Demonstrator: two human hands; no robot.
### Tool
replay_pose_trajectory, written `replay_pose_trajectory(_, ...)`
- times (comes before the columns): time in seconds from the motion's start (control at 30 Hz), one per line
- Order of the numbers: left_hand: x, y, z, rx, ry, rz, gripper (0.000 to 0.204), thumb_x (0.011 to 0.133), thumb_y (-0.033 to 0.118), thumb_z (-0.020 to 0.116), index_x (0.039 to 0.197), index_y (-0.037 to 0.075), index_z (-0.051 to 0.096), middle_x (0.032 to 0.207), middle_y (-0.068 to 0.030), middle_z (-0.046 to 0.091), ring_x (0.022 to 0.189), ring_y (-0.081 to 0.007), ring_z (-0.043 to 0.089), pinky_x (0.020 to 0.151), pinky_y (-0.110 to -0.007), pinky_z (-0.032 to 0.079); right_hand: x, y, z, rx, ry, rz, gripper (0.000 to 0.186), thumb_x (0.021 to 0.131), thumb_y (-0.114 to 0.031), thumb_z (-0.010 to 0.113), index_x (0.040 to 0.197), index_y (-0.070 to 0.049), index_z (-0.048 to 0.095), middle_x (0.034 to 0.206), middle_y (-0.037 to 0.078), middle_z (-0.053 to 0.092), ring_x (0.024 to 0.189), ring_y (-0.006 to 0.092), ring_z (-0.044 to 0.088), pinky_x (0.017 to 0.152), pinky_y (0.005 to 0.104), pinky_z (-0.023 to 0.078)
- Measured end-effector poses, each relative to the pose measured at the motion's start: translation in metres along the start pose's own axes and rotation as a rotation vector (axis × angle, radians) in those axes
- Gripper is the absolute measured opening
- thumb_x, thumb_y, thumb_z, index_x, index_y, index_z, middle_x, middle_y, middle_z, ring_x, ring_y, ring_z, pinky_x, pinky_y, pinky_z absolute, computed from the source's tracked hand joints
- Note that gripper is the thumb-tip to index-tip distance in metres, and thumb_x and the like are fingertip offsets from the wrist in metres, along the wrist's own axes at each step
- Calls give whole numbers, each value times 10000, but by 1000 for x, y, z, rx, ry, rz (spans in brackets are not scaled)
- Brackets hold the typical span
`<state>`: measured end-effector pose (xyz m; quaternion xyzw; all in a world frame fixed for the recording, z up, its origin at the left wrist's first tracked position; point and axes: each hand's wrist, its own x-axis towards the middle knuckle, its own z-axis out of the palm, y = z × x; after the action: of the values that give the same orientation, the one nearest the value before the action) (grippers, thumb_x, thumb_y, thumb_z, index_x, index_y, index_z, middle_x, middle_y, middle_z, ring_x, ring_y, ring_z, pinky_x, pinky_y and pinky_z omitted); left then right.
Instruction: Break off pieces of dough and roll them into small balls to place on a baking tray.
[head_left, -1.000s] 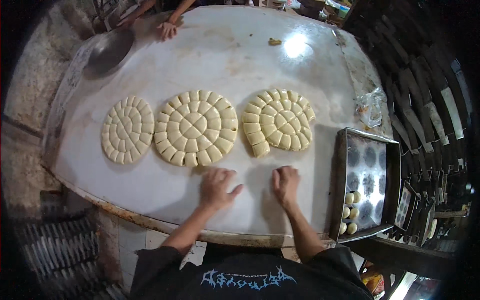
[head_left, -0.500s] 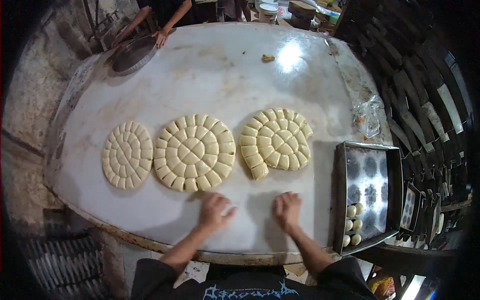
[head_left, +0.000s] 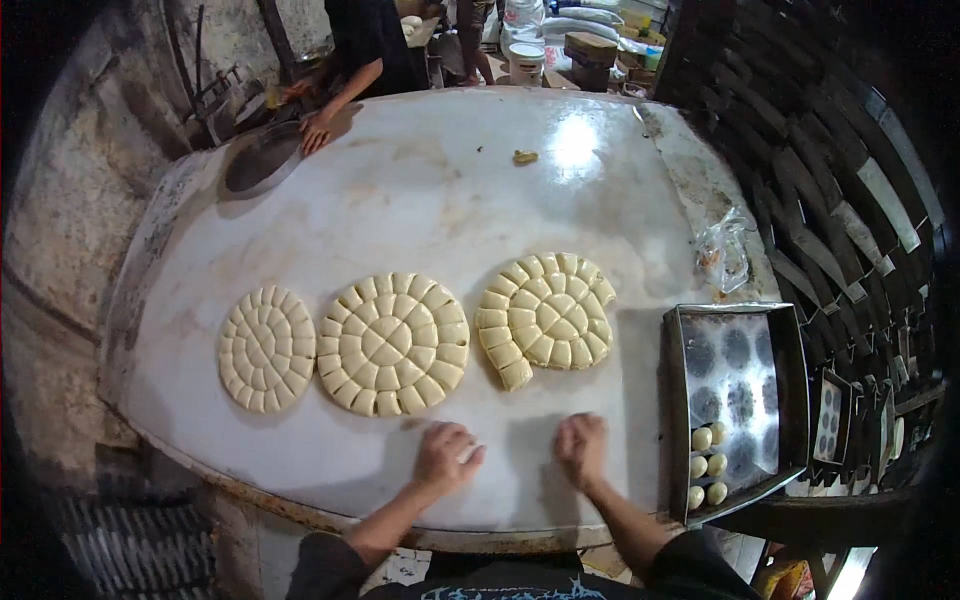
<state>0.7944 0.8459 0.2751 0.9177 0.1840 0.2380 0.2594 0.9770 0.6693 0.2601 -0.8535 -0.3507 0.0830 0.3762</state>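
Three flat rounds of pale, glossy dough lie in a row, scored into many small pieces in rings. One is the left dough round (head_left: 267, 349); the middle dough round (head_left: 394, 344) is the largest. The outer strip of the right dough round (head_left: 548, 323) trails off at its near left edge. My left hand (head_left: 443, 460) hovers near the middle round, fingers loosely bent, thumb apart, nothing seen in it. My right hand (head_left: 582, 448) is below the right round, fingers curled together; whether it holds anything is hidden. Neither hand touches the dough.
A dark metal tray (head_left: 676, 420) at right holds several small dough balls (head_left: 717, 465). Beyond lie a clear plastic bag (head_left: 722, 252) and a dough scrap (head_left: 525, 157). At far left a co-worker's hand (head_left: 316, 133) is at a round pan (head_left: 262, 163) on the pale table (head_left: 400, 210).
The view has tilted up, so everything sits lower in the picture. The co-worker has taken one hand off the pan. My hands stay near the table's front, the dough rounds look unchanged.
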Motion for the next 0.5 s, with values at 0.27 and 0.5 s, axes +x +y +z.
replay_pose_trajectory(0.27, -103, -7, -39, 14, -211, 76, 209, 685, 227, 722, 844, 129, 628, 920, -47, 558, 843, -255, 539, 734, -433, 406, -101, 58, -70, -367, -362, -397, 231, 729, -177, 698, 935, -120, 610, 993, 142, 535, 935, 340, 478, 821, 463, 418)
replay_pose_trajectory(0.5, -4, 29, 26, -83, -74, 12, 134, 709, 167, 698, 788, 103, 611, 852, -61, 578, 832, -275, 541, 766, -421, 410, -27, -12, 10, 46, -1, -183, 66, 763, -108, 635, 768, -48, 607, 856, 124, 594, 881, 330, 522, 802, 434, 396)
